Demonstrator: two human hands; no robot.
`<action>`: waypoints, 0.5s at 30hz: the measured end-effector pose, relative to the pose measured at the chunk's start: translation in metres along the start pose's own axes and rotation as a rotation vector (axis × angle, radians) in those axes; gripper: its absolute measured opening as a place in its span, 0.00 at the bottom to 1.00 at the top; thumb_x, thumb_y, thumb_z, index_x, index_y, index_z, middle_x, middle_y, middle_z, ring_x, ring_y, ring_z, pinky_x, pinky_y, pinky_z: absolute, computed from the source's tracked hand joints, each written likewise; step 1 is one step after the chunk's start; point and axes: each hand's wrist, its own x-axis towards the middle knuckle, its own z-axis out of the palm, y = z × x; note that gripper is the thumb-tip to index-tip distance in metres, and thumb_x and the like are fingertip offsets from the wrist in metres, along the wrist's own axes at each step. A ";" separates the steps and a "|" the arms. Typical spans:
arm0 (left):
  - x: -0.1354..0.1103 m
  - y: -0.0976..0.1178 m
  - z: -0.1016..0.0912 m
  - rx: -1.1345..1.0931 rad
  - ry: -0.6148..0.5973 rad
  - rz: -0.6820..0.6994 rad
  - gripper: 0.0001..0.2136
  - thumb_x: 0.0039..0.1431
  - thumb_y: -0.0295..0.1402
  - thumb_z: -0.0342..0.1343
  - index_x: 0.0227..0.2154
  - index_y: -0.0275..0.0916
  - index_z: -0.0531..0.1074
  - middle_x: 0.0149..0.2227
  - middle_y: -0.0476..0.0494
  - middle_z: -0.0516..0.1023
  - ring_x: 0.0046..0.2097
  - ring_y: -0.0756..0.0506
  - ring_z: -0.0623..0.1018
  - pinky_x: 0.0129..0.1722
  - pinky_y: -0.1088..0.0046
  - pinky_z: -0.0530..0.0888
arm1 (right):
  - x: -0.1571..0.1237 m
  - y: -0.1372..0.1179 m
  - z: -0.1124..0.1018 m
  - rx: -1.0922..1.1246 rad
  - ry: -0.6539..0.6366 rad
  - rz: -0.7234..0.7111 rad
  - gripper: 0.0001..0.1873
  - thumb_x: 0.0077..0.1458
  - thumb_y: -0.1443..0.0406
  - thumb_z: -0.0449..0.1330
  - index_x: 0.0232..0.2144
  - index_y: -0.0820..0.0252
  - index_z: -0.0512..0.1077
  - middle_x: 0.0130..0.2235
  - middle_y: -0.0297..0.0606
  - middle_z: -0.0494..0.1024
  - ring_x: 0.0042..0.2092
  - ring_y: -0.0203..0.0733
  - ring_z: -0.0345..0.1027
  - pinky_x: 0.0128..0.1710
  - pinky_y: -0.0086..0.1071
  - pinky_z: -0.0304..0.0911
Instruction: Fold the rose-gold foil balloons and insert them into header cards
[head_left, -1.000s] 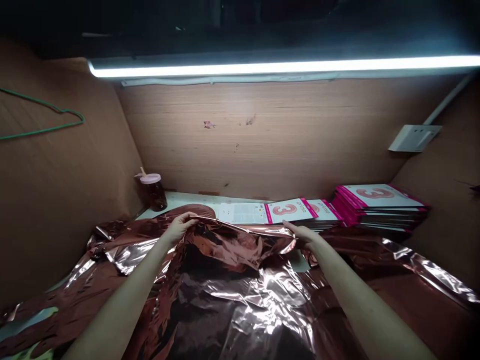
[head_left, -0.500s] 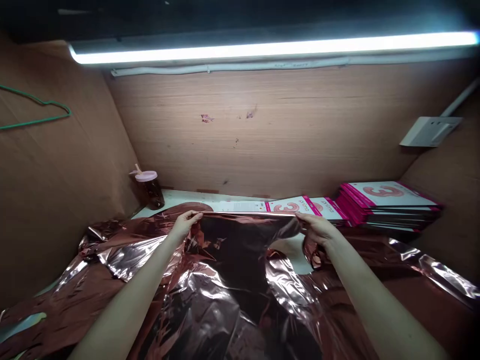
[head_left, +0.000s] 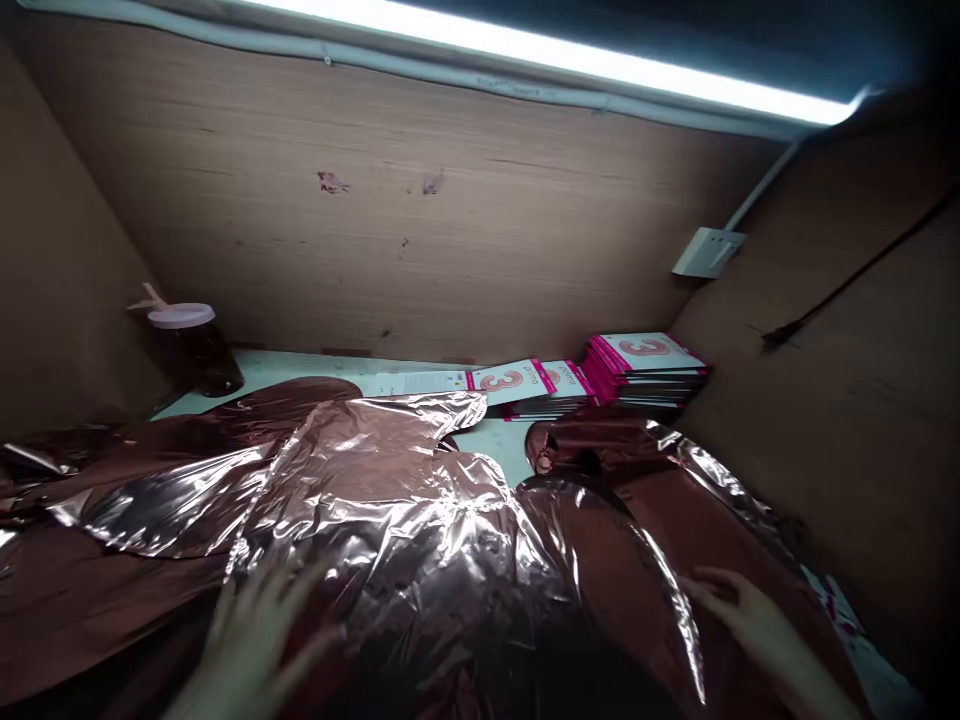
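Shiny copper-coloured foil balloons [head_left: 390, 450], flat and uninflated, lie overlapped across the table. Above the foil at the lower left is my left hand [head_left: 259, 625], its fingers spread and smeared by motion; nothing shows in its grasp. At the right, my right hand [head_left: 739, 610] is beside the curved edge of another foil piece [head_left: 622, 570]. Its thumb and forefinger are stretched out and apart, and the other fingers are partly hidden. Whether its fingertips touch the foil, I cannot tell.
Behind the foil stand a stack of pink-edged packages [head_left: 649, 350] printed with a 3 and more fanned-out packages [head_left: 514, 380]. A lidded dark cup [head_left: 199, 350] is at the back left. Wooden walls enclose the table; a switch box [head_left: 709, 252] hangs on the right.
Both hands have let go of the foil edge they held stretched, and that foil now lies down. My hands have moved back and apart, and the view has turned right.
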 end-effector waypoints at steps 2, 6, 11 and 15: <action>-0.043 0.001 0.025 0.103 -0.179 0.004 0.34 0.40 0.60 0.59 0.56 0.71 0.64 0.66 0.54 0.60 0.67 0.24 0.53 0.62 0.35 0.44 | -0.015 0.025 -0.002 0.087 -0.078 0.071 0.32 0.24 0.52 0.70 0.35 0.56 0.69 0.31 0.43 0.80 0.38 0.55 0.76 0.37 0.39 0.71; -0.064 0.034 0.047 0.266 -0.097 0.031 0.34 0.54 0.56 0.52 0.63 0.51 0.60 0.68 0.41 0.53 0.69 0.27 0.48 0.63 0.36 0.44 | -0.027 0.025 0.014 -0.029 -0.164 -0.005 0.27 0.27 0.50 0.68 0.29 0.57 0.69 0.25 0.38 0.78 0.30 0.49 0.74 0.32 0.36 0.68; -0.113 0.069 0.074 0.396 0.234 0.601 0.28 0.60 0.48 0.54 0.60 0.43 0.66 0.63 0.40 0.66 0.70 0.36 0.48 0.68 0.49 0.40 | -0.028 0.016 0.020 -0.154 -0.146 -0.081 0.20 0.25 0.48 0.66 0.16 0.56 0.67 0.17 0.35 0.71 0.26 0.46 0.67 0.26 0.36 0.60; -0.149 0.078 0.111 0.381 0.405 0.745 0.18 0.63 0.40 0.54 0.54 0.45 0.72 0.57 0.45 0.74 0.69 0.36 0.53 0.69 0.47 0.44 | -0.030 -0.009 0.004 -0.144 -0.232 -0.122 0.19 0.24 0.48 0.65 0.14 0.54 0.68 0.19 0.40 0.72 0.26 0.49 0.67 0.26 0.39 0.62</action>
